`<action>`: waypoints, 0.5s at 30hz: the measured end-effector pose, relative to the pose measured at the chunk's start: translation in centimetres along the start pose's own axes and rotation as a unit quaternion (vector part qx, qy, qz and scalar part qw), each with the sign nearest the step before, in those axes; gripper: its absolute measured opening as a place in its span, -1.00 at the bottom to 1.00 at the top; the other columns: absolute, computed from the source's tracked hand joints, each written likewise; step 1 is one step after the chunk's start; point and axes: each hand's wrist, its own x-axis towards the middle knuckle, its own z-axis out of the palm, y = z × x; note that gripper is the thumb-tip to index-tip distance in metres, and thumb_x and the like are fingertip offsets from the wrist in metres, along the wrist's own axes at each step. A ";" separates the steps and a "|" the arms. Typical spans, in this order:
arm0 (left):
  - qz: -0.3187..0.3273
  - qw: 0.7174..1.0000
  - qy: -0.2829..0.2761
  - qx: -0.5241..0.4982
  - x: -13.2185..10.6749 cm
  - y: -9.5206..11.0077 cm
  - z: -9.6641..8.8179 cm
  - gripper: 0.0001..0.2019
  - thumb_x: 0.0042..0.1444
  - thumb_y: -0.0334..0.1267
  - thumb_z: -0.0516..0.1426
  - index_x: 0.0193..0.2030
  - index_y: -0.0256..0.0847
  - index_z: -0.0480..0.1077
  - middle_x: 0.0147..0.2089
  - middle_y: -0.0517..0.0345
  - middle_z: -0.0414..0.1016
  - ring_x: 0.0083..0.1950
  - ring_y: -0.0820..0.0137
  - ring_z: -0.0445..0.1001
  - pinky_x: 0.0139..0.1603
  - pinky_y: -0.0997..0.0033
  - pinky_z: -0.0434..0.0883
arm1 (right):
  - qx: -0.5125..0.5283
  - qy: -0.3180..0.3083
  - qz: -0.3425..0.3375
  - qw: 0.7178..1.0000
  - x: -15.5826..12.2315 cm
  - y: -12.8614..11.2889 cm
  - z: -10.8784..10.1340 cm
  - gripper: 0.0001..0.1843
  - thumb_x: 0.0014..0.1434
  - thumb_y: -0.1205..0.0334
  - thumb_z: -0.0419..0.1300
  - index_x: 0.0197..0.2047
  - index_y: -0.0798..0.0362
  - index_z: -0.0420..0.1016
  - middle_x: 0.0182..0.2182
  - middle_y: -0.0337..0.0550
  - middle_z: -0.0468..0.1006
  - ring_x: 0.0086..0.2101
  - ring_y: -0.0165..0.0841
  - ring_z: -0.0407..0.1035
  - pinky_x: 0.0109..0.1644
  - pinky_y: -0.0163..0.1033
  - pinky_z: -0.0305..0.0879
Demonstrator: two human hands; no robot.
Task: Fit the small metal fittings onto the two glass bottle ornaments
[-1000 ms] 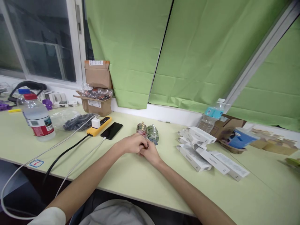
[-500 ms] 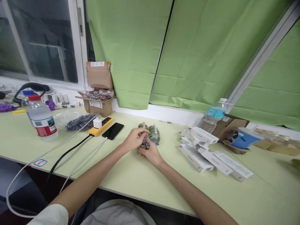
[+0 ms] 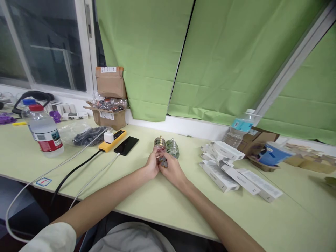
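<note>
My left hand [image 3: 152, 164] and my right hand [image 3: 171, 168] meet at the middle of the pale green table [image 3: 147, 196]. Together they close round a small cluster of dark round pieces [image 3: 163, 161], too small to name. Just beyond the fingers stand two small clear bottles, one with a gold top [image 3: 159, 142] and one beside it on the right [image 3: 172, 148]. The left fingertips nearly touch the gold-topped one.
A black phone [image 3: 126, 145] and a yellow power strip [image 3: 111, 139] with cables lie to the left. Farther left stand a water bottle [image 3: 44, 132] and a cardboard box [image 3: 108, 112]. Several white boxes [image 3: 231, 171], another bottle [image 3: 240, 129] and a blue cup [image 3: 270, 154] sit right.
The left hand first rose toward the bottles, then dropped back beside the right hand. The dark pieces, hidden a second ago, now show between the fingers.
</note>
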 end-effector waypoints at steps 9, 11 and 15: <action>-0.011 0.997 0.030 -0.066 -1.1 -0.7 1.0 -0.55 0.18 0.17 0.07 -0.20 -0.22 0.48 -0.17 0.01 0.59 -0.09 0.28 0.54 -0.03 0.39 0.46 | -0.252 -0.132 0.021 0.958 0.4 -1.8 -0.7 -0.66 0.09 0.48 0.08 -0.05 0.08 0.36 -0.08 0.06 0.52 -0.19 -0.18 0.47 -0.23 -0.21 0.32; -0.017 0.997 0.025 -0.076 -1.2 -0.6 1.0 -0.56 0.19 0.14 0.06 -0.18 -0.22 0.48 -0.16 0.02 0.60 -0.09 0.26 0.55 -0.03 0.37 0.47 | -0.330 -0.174 0.024 0.927 1.3 -2.8 -0.3 -0.62 0.10 0.52 0.07 0.00 0.12 0.37 -0.07 0.13 0.51 -0.21 -0.17 0.50 -0.27 -0.22 0.34; -0.039 0.992 -0.001 -0.122 -0.7 0.0 0.1 -0.53 0.19 0.13 0.00 -0.16 -0.25 0.48 -0.19 -0.04 0.61 -0.12 0.18 0.57 -0.03 0.24 0.48 | -0.456 -0.210 0.039 0.864 3.7 -5.0 1.9 -0.61 0.16 0.59 0.01 0.04 0.21 0.40 -0.12 0.23 0.53 -0.20 -0.14 0.54 -0.25 -0.19 0.43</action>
